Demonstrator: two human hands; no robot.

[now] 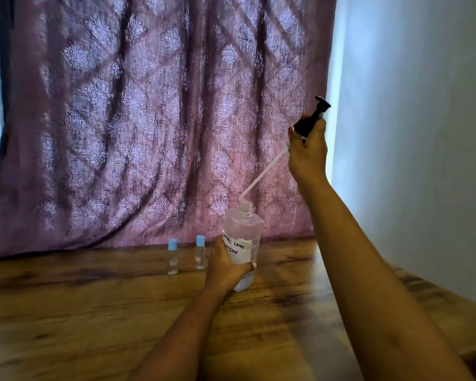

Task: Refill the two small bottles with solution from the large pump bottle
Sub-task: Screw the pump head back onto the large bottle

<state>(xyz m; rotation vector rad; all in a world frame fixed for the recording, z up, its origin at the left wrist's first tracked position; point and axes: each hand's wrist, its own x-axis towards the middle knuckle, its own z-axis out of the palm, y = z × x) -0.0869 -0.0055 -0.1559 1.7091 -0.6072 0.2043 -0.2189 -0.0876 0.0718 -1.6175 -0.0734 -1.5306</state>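
Near the back edge of the brown wooden bench (93,312), the left hand (225,266) grips the clear square large pump bottle (243,237), neck open. The raised right hand (308,149) holds the black pump head (312,116), its white tube (264,171) slanting down to the neck. Two clear small bottles with blue caps (186,255) stand capped just left; the front is open.

Head camera looks forward and down, close

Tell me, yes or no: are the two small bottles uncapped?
No: both small bottles wear blue caps.
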